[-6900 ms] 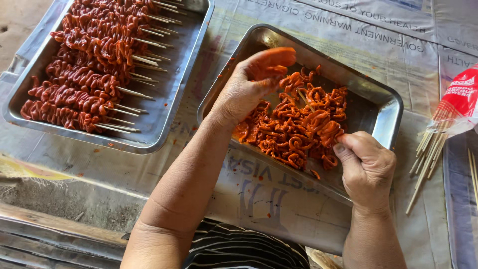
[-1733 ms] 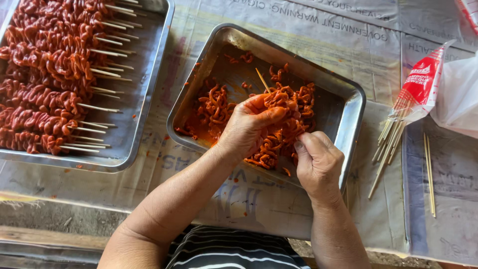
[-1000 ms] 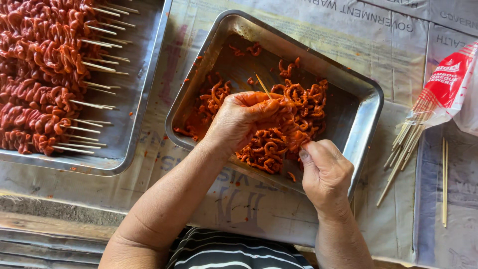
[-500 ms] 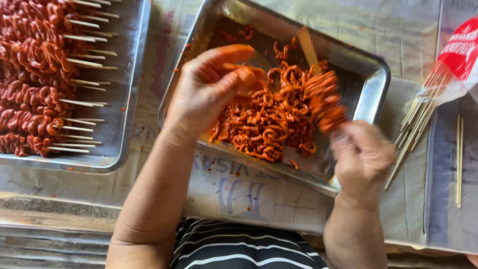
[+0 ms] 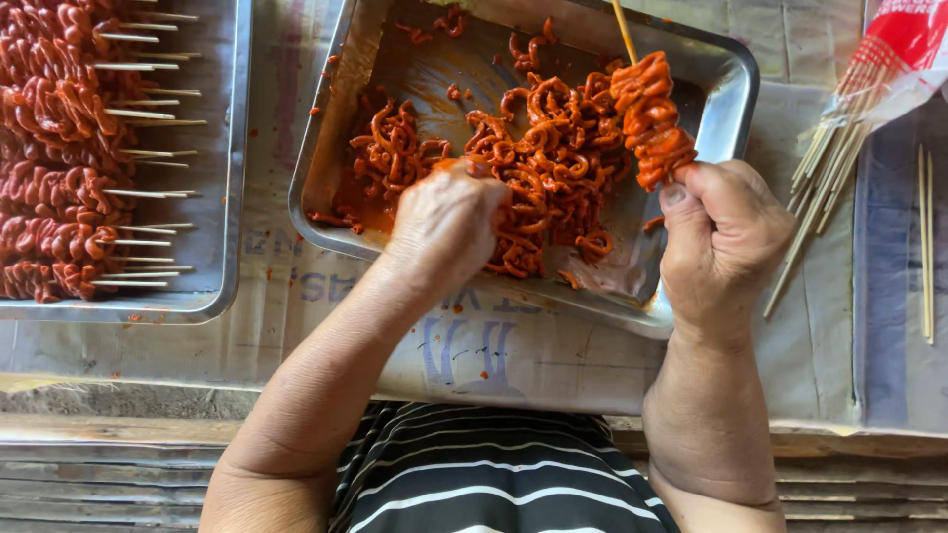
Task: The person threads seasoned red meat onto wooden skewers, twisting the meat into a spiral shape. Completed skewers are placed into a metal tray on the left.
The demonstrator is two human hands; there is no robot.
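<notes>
My right hand (image 5: 721, 237) grips a bamboo skewer (image 5: 624, 30) threaded with curled, orange-red marinated meat (image 5: 652, 118), held upright over a steel tray (image 5: 711, 74). My left hand (image 5: 444, 222) is down in that tray, with its fingers closed on the loose pile of marinated meat pieces (image 5: 538, 173). The pile fills the tray's middle and right part, and sauce smears the tray's bare left floor.
A second steel tray (image 5: 232, 197) at the left holds several finished meat skewers (image 5: 59, 148) in rows. Bare bamboo sticks (image 5: 820, 188) spill from a red and white plastic bag (image 5: 904, 44) at the right. Printed paper (image 5: 464, 345) covers the table.
My right hand has lifted the loaded skewer upright over the tray. My left hand dropped from above the pile into the meat. The view has shifted closer.
</notes>
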